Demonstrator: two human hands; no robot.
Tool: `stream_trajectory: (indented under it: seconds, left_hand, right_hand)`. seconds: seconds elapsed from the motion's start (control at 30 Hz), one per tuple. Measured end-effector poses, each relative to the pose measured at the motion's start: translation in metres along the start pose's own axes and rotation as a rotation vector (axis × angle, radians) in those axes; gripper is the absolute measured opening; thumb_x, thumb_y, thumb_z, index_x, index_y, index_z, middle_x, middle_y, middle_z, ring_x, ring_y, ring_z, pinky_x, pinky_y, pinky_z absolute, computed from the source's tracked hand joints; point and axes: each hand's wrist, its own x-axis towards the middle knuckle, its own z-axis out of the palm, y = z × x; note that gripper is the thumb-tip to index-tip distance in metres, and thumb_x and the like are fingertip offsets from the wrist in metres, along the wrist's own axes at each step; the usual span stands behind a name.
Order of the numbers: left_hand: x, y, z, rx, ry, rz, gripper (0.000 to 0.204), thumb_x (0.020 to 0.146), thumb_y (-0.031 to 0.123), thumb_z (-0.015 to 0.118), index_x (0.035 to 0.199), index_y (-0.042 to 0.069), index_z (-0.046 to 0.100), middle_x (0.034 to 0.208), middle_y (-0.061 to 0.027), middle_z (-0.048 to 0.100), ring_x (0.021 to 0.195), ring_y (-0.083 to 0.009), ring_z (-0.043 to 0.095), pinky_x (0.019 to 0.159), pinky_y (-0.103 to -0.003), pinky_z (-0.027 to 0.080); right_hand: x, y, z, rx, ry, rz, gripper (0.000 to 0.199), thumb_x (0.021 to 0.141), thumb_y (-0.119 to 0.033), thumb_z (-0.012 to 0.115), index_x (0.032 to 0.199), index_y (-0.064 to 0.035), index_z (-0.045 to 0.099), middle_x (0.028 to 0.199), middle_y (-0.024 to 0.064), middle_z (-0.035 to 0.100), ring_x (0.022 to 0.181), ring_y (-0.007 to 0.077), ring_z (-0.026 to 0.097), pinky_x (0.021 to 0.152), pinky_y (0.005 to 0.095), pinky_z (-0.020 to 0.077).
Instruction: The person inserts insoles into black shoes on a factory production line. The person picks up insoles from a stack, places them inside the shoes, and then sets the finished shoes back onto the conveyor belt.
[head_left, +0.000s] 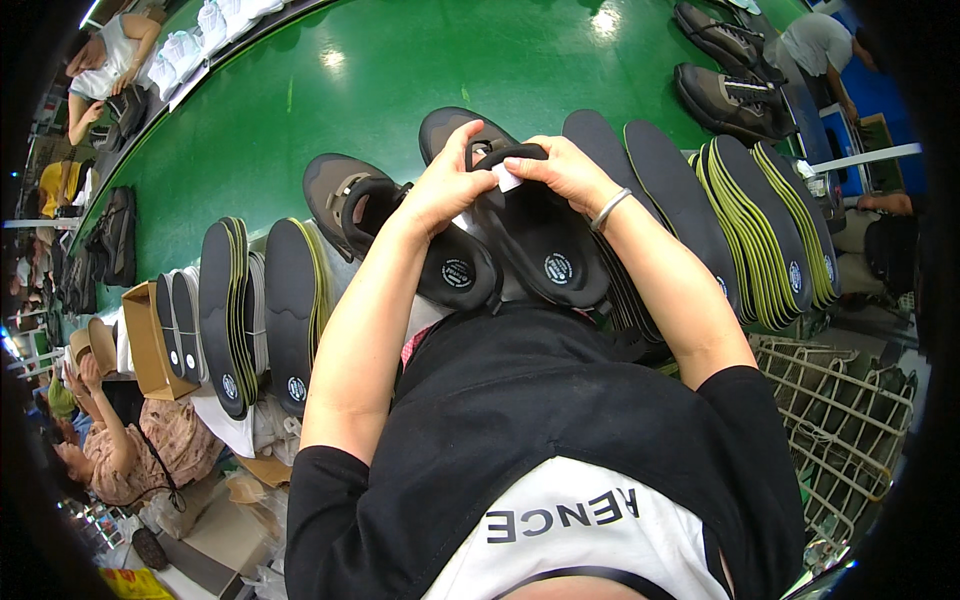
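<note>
A dark brown-grey shoe (545, 222) with a black lining lies in front of me, its toe pointing away and its heel against my body. My left hand (447, 185) and my right hand (568, 175) are both closed at the shoe's tongue. Thumbs and fingers pinch it beside a small white tag (507, 177). The right wrist wears a silver bangle (610, 208). Just left of it sits a matching shoe (350, 200), with a black insole showing in its heel; my left forearm covers part of it.
Stacks of black insoles with yellow-green edges stand at right (740, 220) and left (232, 310). More shoes (735, 100) rest on the green table (430, 60) at the far right. A metal rack (840, 430) is at lower right; a cardboard box (150, 340) stands left. Other people work nearby.
</note>
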Motion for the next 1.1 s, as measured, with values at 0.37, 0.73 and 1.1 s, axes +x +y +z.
stream_trajectory:
  seconds: [0.37,0.73,1.1]
  left_hand:
    - [-0.052,-0.007,0.029,0.581,0.448,0.656,0.046,0.073,0.02,0.064,0.108,-0.001,0.045,0.105,-0.0182,0.05,0.093,-0.0315,0.052,0.079,-0.036,0.044]
    - [-0.083,-0.014,0.009,0.508,0.443,-0.167,0.098,0.065,0.059,0.059,0.117,-0.017,0.024,0.104,-0.0344,0.049,0.098,-0.0389,0.052,0.083,-0.038,0.044]
    - [-0.041,-0.039,0.001,0.5,0.833,0.055,0.036,0.063,0.023,0.057,0.085,-0.005,0.048,0.089,-0.0244,0.053,0.084,-0.0389,0.054,0.075,-0.044,0.044]
  right_hand:
    - [-0.005,0.0,0.006,-0.193,0.126,-0.187,0.018,0.077,-0.014,0.06,0.089,-0.0005,0.057,0.082,0.0021,0.057,0.075,0.01,0.05,0.069,0.0239,0.0406]
    - [0.035,0.003,0.04,-0.383,0.233,-0.544,0.013,0.08,-0.008,0.053,0.089,0.0015,0.051,0.082,0.0077,0.054,0.078,0.0166,0.05,0.075,0.0272,0.0401]
    - [0.016,0.006,0.041,-0.171,0.159,-0.429,0.025,0.083,-0.014,0.054,0.103,-0.0009,0.047,0.097,0.0057,0.051,0.089,0.0154,0.048,0.082,0.0277,0.0383]
